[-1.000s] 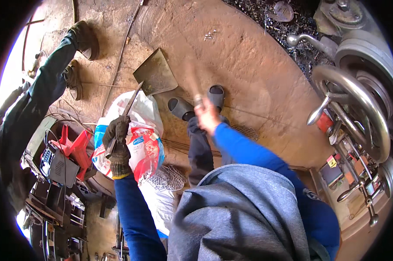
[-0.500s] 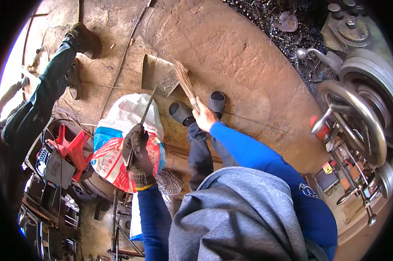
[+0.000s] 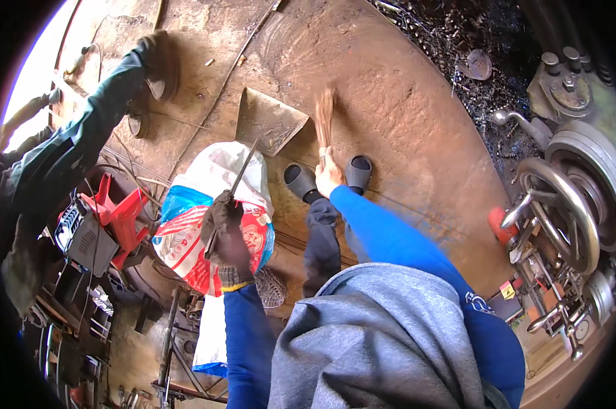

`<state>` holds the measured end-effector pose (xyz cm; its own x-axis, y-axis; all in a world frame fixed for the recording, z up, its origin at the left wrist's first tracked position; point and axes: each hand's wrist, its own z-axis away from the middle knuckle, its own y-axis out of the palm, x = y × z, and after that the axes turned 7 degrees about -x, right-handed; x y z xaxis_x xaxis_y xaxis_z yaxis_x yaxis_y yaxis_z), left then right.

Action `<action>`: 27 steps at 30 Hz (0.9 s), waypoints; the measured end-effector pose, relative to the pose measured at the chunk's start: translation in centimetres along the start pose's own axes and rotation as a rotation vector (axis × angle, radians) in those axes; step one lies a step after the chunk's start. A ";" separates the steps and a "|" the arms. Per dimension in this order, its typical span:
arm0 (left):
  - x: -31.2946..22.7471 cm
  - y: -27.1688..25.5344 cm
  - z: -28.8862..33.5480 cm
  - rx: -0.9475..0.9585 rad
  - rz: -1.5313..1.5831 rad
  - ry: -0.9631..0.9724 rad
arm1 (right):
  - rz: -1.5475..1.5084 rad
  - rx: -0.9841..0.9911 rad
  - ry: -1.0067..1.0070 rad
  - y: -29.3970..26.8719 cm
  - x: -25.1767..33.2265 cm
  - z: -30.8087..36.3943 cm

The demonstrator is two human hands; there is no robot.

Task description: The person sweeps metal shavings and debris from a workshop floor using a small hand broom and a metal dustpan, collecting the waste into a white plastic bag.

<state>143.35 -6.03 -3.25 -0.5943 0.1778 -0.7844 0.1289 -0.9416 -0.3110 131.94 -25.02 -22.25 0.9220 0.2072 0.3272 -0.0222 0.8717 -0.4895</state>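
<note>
My right hand (image 3: 329, 175), bare, is wrapped round the bound end of a short straw broom (image 3: 324, 119). The bristles, smeared by motion, point away from me over the brown floor, just right of a metal dustpan (image 3: 272, 121). A dark knitted glove covers my left hand (image 3: 220, 228), which is closed round the dustpan's long thin handle (image 3: 242, 170). That handle slants up to the pan's near edge. Below the gloved hand lies a white, red and blue sack (image 3: 185, 232). My grey slippers (image 3: 358, 172) stand close to the broom hand.
A person's leg in dark green trousers (image 3: 103, 109) is at the left. Beside it stand a red plastic object (image 3: 117, 211) and a grey machine box (image 3: 89, 238). On the right are a machine's metal handwheel (image 3: 587, 225) and a tray of dark metal shavings (image 3: 451, 41).
The broom has swung right, off the dustpan's edge, and its bristles now point straight ahead. My left hand still grips the handle. The whole view has shifted slightly.
</note>
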 end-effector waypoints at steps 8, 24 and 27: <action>-2.7 -0.5 0.1 0.075 -0.190 0.102 | -0.116 -0.196 -0.239 -9.1 2.2 -1.0; -3.7 1.9 1.1 -0.053 -0.296 0.133 | 0.014 -0.274 -0.503 -9.1 13.9 -14.4; -3.5 1.9 3.7 0.000 -0.153 0.111 | 0.174 0.133 -0.800 -8.5 17.4 -10.7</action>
<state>142.73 -9.48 0.84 -0.5154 0.3491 -0.7826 0.0442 -0.9012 -0.4311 152.26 -33.60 -21.02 0.3485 0.5535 0.7564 -0.2309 0.8329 -0.5030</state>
